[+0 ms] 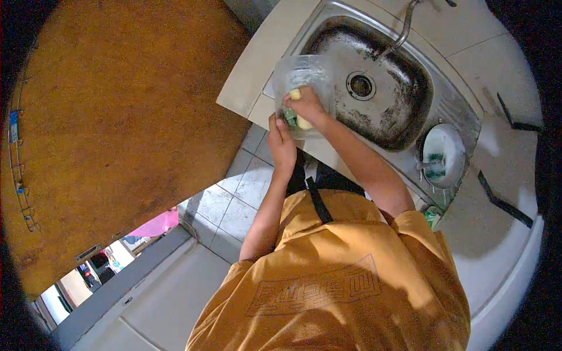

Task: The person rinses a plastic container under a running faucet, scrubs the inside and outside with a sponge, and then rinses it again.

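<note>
A translucent plastic container [304,70] is tilted beside the near left rim of the sink, its inside facing me. My left hand [282,146] is closed on the container's lower left edge, with the thumb on the wall. Inside it, my right hand [305,106] grips what looks like a yellow and green sponge [304,123]. The fingers hide part of the sponge, and its pale yellow end shows above them.
The metal sink [374,111] has a stained basin and a drain, with a curved faucet [407,26] above. A white bowl [443,155] with something green in it rests on the right drainboard. A brown door [129,105] stands at left, above the tiled floor [222,205].
</note>
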A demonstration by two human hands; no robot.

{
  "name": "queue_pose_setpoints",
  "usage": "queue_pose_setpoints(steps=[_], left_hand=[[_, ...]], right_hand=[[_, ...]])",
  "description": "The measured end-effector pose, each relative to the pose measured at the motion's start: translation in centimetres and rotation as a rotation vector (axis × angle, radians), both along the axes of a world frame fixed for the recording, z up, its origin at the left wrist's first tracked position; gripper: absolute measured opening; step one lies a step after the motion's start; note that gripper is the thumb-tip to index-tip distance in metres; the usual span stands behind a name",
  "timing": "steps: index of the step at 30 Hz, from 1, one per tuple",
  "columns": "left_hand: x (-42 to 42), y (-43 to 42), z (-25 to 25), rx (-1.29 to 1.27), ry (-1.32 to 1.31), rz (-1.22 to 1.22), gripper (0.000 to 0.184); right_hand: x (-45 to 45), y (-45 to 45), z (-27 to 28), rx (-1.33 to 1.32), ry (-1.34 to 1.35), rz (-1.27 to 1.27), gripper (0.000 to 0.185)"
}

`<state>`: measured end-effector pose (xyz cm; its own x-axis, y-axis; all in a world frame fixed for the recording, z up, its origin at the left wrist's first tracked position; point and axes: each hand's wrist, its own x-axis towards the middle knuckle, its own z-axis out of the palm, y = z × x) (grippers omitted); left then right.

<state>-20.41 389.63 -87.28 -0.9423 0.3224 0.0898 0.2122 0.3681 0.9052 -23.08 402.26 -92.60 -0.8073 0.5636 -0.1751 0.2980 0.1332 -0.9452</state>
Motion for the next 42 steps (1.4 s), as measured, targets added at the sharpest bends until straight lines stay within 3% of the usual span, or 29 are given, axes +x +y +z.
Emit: queue_pose_setpoints(steps=[2, 4, 6, 8, 10, 13, 17, 20, 22, 25, 28, 31, 34, 37, 42], left_hand=[[0.4, 0.1, 0.6, -0.034, -0.083, 0.02, 0.035], [-0.2, -0.3, -0.6, -0.087, -0.093, 0.062, 0.039], [-0.5, -0.6, -0.5, -0.141, -0.103, 0.103, 0.043], [-0.4, -0.5, 1.6, -0.101, -0.293, 0.019, 0.047], [-0.4, -0.5, 1.2, -0.026, -0.3, -0.002, 0.048], [0.1, 0.3, 1.1, 0.098, -0.265, -0.001, 0.047], [0.6, 1.4, -0.7, 0.174, -0.12, 0.02, 0.038], [0.1, 1.6, -0.8, 0.066, -0.158, -0.063, 0.037], [-0.5, 2.1, -0.7, 0.047, -0.124, -0.1, 0.036], [-0.7, 2.8, -0.6, 0.009, -0.082, -0.125, 0.033], [-0.3, 3.1, 0.0, -0.027, -0.063, -0.112, 0.031], [-0.5, 3.6, 1.4, -0.093, -0.091, -0.13, 0.03], [-2.2, 4.7, 2.6, -0.182, -0.142, -0.165, 0.031], [-3.7, 6.8, 2.2, -0.177, -0.062, -0.145, 0.034], [-3.8, 8.2, 0.5, -0.138, 0.109, -0.114, 0.039]], right_hand=[[0.1, 0.0, 0.3, 0.021, -0.044, 0.012, 0.01], [-0.2, -0.2, 0.0, -0.074, 0.015, 0.188, 0.029], [0.5, -0.4, 2.1, -0.094, -0.001, 0.208, 0.028], [1.4, -0.6, 3.8, -0.115, -0.016, 0.228, 0.027], [2.2, -0.5, 4.4, 0.038, 0.082, 0.281, 0.024], [2.8, 0.0, 5.0, 0.031, 0.054, 0.427, 0.025], [3.5, 0.4, 4.4, 0.136, 0.032, 0.246, 0.024], [4.1, 1.5, 4.5, 0.107, -0.171, 0.243, 0.027], [3.8, 1.9, 3.0, 0.36, 0.081, 0.034, 0.024], [2.1, 4.5, 4.1, 0.497, 0.083, -0.002, 0.02], [0.8, 5.5, 5.6, 0.445, -0.076, -0.068, 0.018], [0.5, 6.3, 4.1, 0.4, -0.001, -0.1, 0.015], [1.1, 7.1, 3.5, 0.337, 0.194, 0.033, 0.014], [1.1, 6.9, 3.8, 0.282, 0.171, 0.233, 0.016], [2.3, 7.1, 4.4, 0.322, 0.115, 0.214, 0.017]])
